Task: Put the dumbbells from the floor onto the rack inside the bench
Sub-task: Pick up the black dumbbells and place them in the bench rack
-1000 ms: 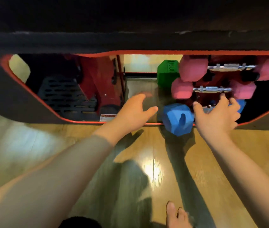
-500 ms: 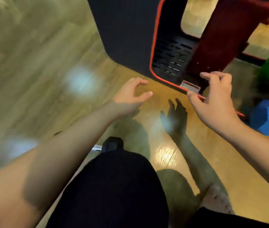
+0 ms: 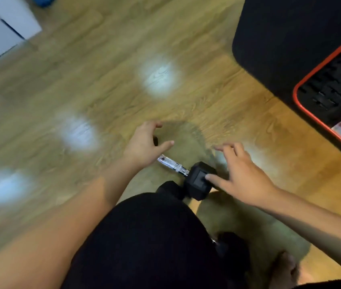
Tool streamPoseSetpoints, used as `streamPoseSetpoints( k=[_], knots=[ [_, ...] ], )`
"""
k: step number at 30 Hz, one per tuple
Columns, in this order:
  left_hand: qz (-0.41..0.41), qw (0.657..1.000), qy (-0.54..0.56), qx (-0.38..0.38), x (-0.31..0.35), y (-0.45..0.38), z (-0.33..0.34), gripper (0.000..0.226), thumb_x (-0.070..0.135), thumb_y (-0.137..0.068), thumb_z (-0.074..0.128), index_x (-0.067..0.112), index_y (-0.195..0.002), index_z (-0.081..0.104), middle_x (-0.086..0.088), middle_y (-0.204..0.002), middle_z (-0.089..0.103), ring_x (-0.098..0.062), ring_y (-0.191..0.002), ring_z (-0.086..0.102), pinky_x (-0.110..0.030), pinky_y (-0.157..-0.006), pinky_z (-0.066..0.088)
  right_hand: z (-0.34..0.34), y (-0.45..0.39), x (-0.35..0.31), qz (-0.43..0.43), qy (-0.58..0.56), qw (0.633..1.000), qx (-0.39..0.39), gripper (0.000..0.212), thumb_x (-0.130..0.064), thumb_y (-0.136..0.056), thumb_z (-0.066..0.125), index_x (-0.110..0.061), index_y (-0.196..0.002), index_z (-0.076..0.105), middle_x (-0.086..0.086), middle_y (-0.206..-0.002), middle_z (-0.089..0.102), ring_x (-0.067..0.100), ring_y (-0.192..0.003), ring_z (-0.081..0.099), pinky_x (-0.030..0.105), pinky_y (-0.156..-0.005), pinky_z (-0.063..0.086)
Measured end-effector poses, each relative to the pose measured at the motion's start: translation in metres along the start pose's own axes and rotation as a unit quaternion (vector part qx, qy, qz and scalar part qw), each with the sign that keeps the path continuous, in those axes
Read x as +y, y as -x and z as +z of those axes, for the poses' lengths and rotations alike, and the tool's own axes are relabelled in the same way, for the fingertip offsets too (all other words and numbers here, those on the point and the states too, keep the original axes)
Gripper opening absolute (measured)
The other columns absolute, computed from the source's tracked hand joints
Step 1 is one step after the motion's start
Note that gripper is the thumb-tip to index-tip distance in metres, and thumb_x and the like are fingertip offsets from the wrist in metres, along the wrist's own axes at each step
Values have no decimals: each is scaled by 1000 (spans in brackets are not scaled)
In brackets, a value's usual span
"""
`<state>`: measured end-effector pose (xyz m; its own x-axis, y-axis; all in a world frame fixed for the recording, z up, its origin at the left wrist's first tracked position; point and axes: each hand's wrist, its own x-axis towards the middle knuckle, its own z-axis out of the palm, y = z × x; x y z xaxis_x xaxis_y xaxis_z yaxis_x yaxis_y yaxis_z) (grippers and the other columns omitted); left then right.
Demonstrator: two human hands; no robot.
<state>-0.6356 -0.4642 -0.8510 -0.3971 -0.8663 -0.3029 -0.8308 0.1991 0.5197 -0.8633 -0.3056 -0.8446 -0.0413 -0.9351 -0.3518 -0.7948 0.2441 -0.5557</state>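
Note:
A black hex dumbbell (image 3: 199, 180) with a chrome handle lies on the wooden floor, just ahead of my knee. My left hand (image 3: 144, 144) hovers over the far end of its handle, fingers spread, and hides that end's head. My right hand (image 3: 240, 174) is open too, its thumb touching the near black head. A second dark dumbbell head (image 3: 231, 244) peeks out beside my leg, mostly hidden. The black bench (image 3: 290, 44) with its red-trimmed opening stands at the upper right; the rack inside is out of view.
My knee in black shorts (image 3: 150, 243) fills the lower middle, and my bare foot (image 3: 286, 270) rests at the bottom right. A white cabinet (image 3: 0, 28) stands at the top left. Open wooden floor (image 3: 102, 69) stretches between the cabinet and the bench.
The view swung left and down, away from the bench opening with its coloured dumbbells. Both open hands came back from the bench to the black dumbbell on the floor.

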Motion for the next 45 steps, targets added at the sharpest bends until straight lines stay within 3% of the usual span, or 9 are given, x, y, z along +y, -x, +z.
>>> streamPoseSetpoints(
  k=[5, 10, 14, 16, 20, 24, 27, 30, 45],
  knots=[
    [-55, 997, -54, 30, -37, -1, -8, 89, 56, -69, 77, 18, -140, 41, -2, -136, 41, -22, -130, 37, -39, -107, 38, 37, -19, -15, 21, 54, 993, -102, 106, -88, -60, 56, -35, -145, 21, -7, -142, 24, 28, -126, 45, 48, -84, 52],
    [-89, 995, -37, -14, -49, 3, -5, 107, 50, -63, 85, 18, -147, 27, -5, -141, 37, -24, -131, 40, -38, -106, 39, 57, -25, -16, 49, 18, 990, -127, 105, -81, -59, 65, -33, -143, 24, -6, -138, 32, 26, -123, 50, 47, -90, 52],
    [-121, 993, -10, -15, -53, 4, 2, 108, 38, -64, 88, 16, -147, 24, -5, -136, 46, -24, -122, 49, -30, -94, 40, 62, -26, -10, 39, -23, 992, -120, 98, -72, -65, 70, -31, -142, 27, -3, -133, 36, 27, -121, 50, 44, -95, 49],
    [-134, 991, 21, -9, -55, 3, 4, 98, 32, -64, 89, 16, -142, 32, -1, -126, 54, -22, -115, 55, -27, -89, 44, 63, -25, -8, 31, -35, 992, -115, 96, -71, -66, 70, -31, -142, 28, -3, -130, 36, 27, -120, 49, 43, -95, 48],
    [-136, 990, 33, -9, -58, 0, 4, 86, 30, -61, 90, 18, -130, 40, 1, -112, 59, -19, -101, 60, -32, -81, 53, 65, -24, -4, 27, -52, 992, -110, 95, -70, -67, 70, -30, -142, 29, -2, -126, 38, 26, -119, 48, 42, -95, 48],
    [-129, 991, 32, -8, -56, -2, 7, 81, 30, -63, 90, 17, -126, 41, 2, -109, 58, -17, -96, 59, -21, -64, 44, 63, -24, 1, 22, -59, 992, -108, 94, -68, -69, 71, -31, -144, 28, -2, -128, 37, 25, -121, 48, 41, -98, 47],
    [-126, 991, 39, -8, -49, -3, 17, 80, 34, -62, 89, 19, -124, 41, 2, -109, 58, -16, -97, 59, -25, -72, 50, 56, -20, 13, 24, -50, 993, -105, 96, -69, -66, 71, -33, -144, 27, -5, -130, 36, 24, -122, 48, 41, -100, 45],
    [-110, 992, 54, -13, -31, -8, 33, 84, 40, -59, 89, 20, -124, 40, 2, -112, 56, -18, -101, 59, -39, -86, 55, 45, -12, 35, 35, -44, 993, -100, 98, -71, -64, 70, -34, -143, 27, -6, -131, 35, 25, -122, 48, 40, -102, 44],
    [99, 990, -23, -98, 141, -44, 138, 75, 51, -61, 84, 21, -110, 36, 0, -108, 53, -20, -96, 56, -41, -79, 53, -26, 96, 178, 157, -73, 985, -19, 101, -70, -64, 74, -28, -145, 29, -6, -129, 42, 16, -119, 46, 33, -103, 42]
  ],
)
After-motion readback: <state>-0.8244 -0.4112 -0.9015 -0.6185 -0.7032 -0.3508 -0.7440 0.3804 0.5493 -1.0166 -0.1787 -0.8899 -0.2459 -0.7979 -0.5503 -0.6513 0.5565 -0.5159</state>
